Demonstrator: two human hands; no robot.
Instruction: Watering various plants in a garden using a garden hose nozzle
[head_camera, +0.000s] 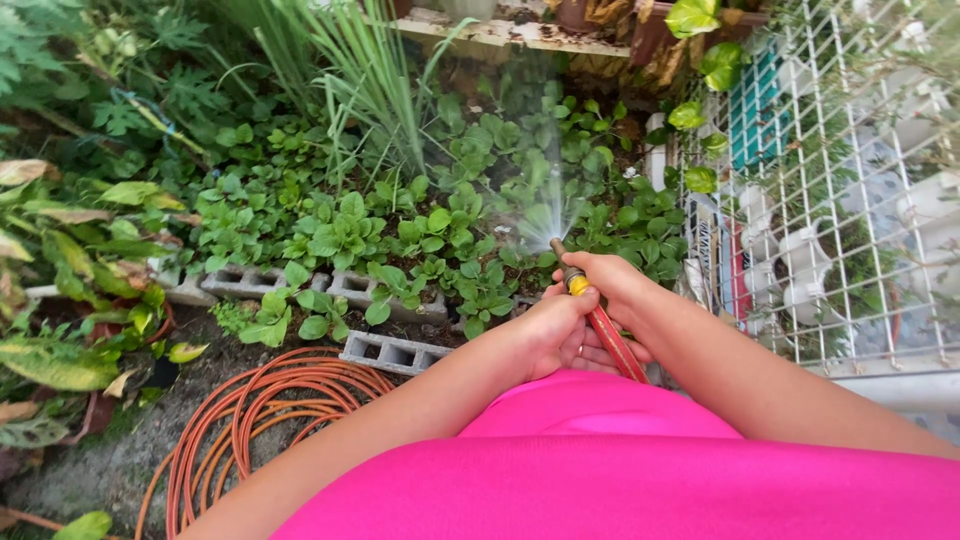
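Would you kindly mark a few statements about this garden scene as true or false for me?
1. Both hands hold the hose near its nozzle. True: the left hand and right hand grip the red hose just behind the yellow nozzle.
2. The nozzle is dry. False: a water spray fans out from it over the leafy plants.
3. A coil of orange hose lies on the ground at the left. True: the coiled hose rests on bare soil.
4. The bed is edged with wooden planks. False: grey concrete blocks edge it.
5. A white wire grid stands at the right. True: the wire grid is there.
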